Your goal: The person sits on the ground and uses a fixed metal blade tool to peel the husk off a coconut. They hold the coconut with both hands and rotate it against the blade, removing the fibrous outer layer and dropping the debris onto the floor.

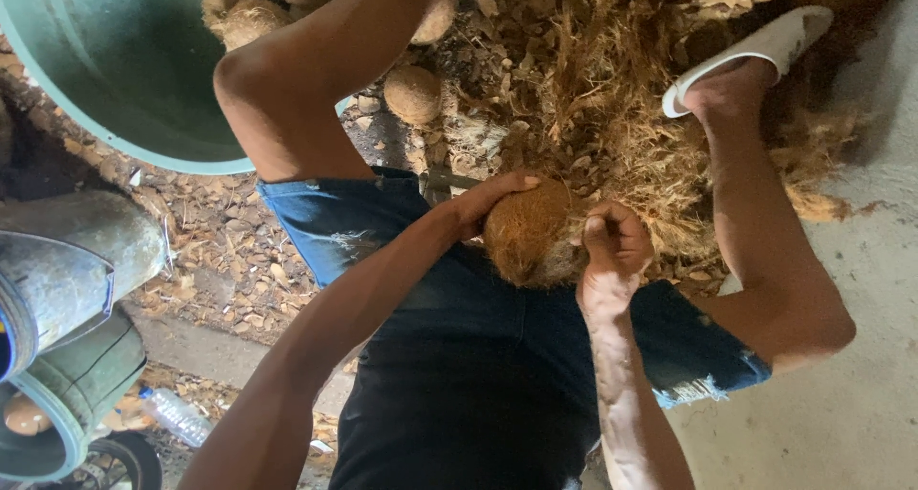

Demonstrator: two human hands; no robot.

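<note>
Nearest to me are the dark shirt and the blue denim shorts (335,227), and from there my two forearms run up to the work. My left hand (492,198) lies flat and open over the top of a brown coconut (526,232), fingers curved across its shell, while my right hand (617,246) is closed in a fist on a tuft of pale husk fibre (574,261) at the coconut's side. The coconut sits between my knees, just above the shorts' edge. Something dark and narrow pokes out behind the left hand — I cannot tell what it is. Beyond it a heap of dry husk strands (622,117) covers the ground, crowding the coconut from behind. My right foot in a white sandal (755,50) rests on that heap. Further out lie more round coconuts (413,93), one loose and others near a large green tub (124,69) at upper left. At lower left stand grey cylinders (67,261) and a clear plastic bottle (177,415) — well apart from the hands.
</note>
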